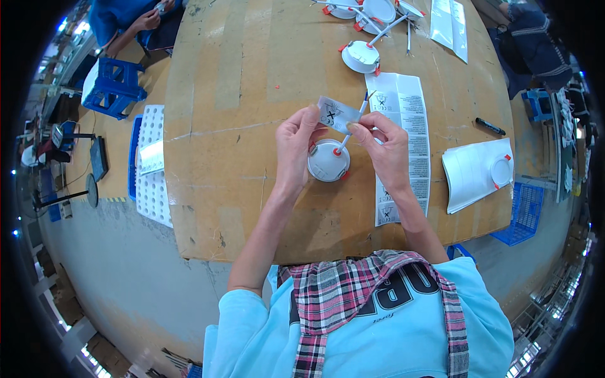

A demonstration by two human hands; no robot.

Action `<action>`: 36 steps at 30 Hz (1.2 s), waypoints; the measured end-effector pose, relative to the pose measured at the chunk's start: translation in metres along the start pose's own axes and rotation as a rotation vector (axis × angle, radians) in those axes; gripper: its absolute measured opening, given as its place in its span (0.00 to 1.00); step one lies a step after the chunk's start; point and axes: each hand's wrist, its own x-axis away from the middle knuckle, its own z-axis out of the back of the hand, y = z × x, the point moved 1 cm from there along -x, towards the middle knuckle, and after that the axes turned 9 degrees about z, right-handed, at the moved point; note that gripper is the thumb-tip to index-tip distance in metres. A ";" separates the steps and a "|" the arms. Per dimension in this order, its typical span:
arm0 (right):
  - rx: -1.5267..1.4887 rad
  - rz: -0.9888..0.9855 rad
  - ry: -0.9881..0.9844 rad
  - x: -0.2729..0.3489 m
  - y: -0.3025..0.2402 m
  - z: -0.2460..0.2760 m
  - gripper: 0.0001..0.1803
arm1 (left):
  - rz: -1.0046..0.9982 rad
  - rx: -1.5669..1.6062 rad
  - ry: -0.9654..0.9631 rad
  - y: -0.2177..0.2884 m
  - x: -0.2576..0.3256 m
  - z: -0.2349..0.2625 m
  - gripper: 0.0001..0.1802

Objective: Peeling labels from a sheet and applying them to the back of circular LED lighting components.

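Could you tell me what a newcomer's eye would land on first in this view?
At the centre of the cardboard-covered table, the left hand and right hand together pinch a small grey label above a round white lamp fitting with orange clips. A long printed label sheet lies just to the right, and more white fittings sit at the table's far edge.
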 end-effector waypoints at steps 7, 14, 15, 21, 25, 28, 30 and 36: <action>-0.001 -0.094 -0.004 0.000 0.001 0.001 0.12 | 0.049 0.013 -0.031 -0.002 -0.006 0.001 0.10; 0.004 -0.083 0.034 -0.015 0.001 0.002 0.14 | 0.067 0.023 -0.045 0.003 -0.006 -0.001 0.10; 0.012 -0.099 0.032 -0.017 0.001 0.002 0.14 | 0.083 0.053 -0.029 0.004 -0.007 -0.001 0.12; 0.019 -0.107 0.047 -0.019 0.002 -0.002 0.14 | 0.061 0.015 0.034 0.004 -0.016 -0.006 0.13; 0.040 -0.113 0.076 -0.018 0.004 -0.004 0.13 | 0.013 -0.017 0.052 0.002 -0.019 -0.006 0.12; 0.034 -0.123 0.118 -0.016 0.004 -0.007 0.12 | 0.007 -0.034 0.092 0.002 -0.019 -0.004 0.11; 0.041 -0.127 0.127 -0.016 0.004 -0.010 0.12 | -0.011 -0.076 0.103 0.001 -0.018 -0.005 0.13; -0.075 -0.117 0.106 -0.018 0.002 -0.013 0.11 | 0.061 0.041 0.025 0.007 -0.017 0.002 0.24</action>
